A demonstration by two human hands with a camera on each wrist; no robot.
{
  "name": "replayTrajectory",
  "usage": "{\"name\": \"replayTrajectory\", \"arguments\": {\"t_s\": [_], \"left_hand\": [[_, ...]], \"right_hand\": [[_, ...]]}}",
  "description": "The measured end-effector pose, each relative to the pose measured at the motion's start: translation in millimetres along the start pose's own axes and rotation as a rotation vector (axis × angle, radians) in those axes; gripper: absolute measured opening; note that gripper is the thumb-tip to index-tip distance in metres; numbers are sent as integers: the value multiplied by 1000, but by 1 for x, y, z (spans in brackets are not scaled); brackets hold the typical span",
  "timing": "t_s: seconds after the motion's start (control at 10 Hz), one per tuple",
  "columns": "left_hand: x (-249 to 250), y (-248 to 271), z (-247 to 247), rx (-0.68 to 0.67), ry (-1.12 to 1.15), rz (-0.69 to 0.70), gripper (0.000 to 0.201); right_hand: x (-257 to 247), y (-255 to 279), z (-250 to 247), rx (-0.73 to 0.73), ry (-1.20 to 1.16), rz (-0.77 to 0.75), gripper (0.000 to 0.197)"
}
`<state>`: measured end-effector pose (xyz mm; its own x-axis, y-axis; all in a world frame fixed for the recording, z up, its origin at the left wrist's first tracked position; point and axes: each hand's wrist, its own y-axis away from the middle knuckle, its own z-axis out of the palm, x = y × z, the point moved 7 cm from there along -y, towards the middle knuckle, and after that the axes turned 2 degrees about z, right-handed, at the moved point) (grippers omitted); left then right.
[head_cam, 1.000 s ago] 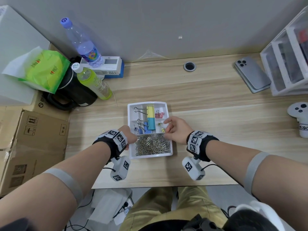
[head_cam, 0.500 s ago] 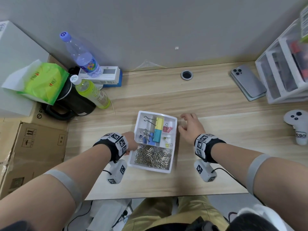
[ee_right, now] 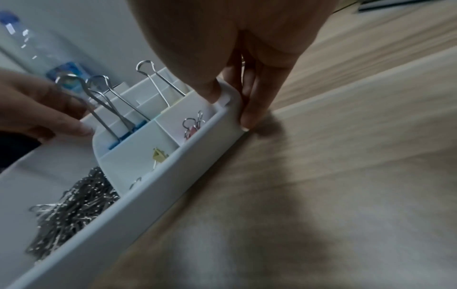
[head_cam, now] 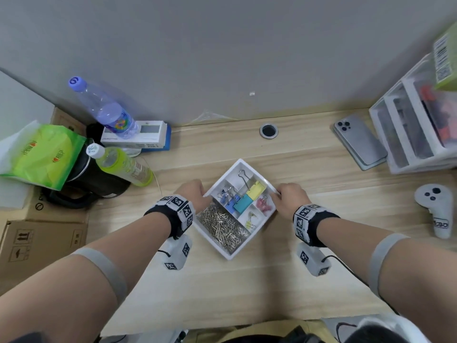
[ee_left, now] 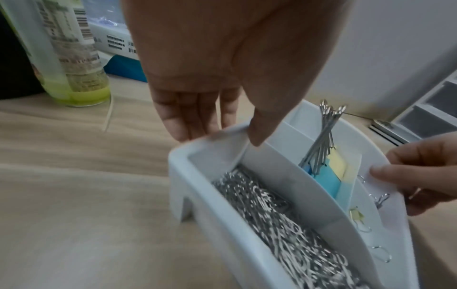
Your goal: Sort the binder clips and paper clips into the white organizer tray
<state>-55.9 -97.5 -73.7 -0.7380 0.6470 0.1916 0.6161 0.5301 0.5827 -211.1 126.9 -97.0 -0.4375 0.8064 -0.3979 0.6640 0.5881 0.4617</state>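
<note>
White organizer tray [head_cam: 231, 253] sits cornerwise on the table [head_cam: 247, 288] between my hands. My left hand [head_cam: 191, 195] pinches its left rim, my right hand [head_cam: 289, 196] its right rim; paper clips [head_cam: 221, 227] and binder clips [head_cam: 243, 199] lie inside.

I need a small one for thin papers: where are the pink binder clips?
Pink binder clips: tray compartment by the right hand, beside the yellow clip.
</note>
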Motion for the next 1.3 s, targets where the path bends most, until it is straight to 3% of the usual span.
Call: {"name": "replayTrajectory", "arguments": {"t_s": [0.1, 0.2, 0.4, 0.5, 0.9, 1.0, 1.2, 1.3], "left_hand": [[-4, -14, -22, 146, 73, -55, 48], [-14, -25, -40, 262, 57, -105, 49], [-30, -46, -44, 147, 184, -206, 39], [-24, -58, -39, 88, 199, -186, 22], [-22, -94, -46, 150, 340, -169, 12], [-20, -92, -48, 132, 339, -178, 12], [-25, -79, -47, 58, 269, -266, 38], [-17, -71, -55, 38, 332, -244, 41]], "right_hand": [[0, -18, -9, -11, -33, 91, 29], [-3, -32, -14, -27, -118, 154, 30], [-14, -66, -17, -52, -261, 245, 39], [-18, -80, -19, -50, -315, 264, 41], [-20, -112, -34, -3, -329, 229, 41], [-20, -109, -35, -31, -313, 222, 41], [-14, -91, -37, -202, -145, 204, 34], [-14, -84, -54, -186, -149, 181, 32]]}}
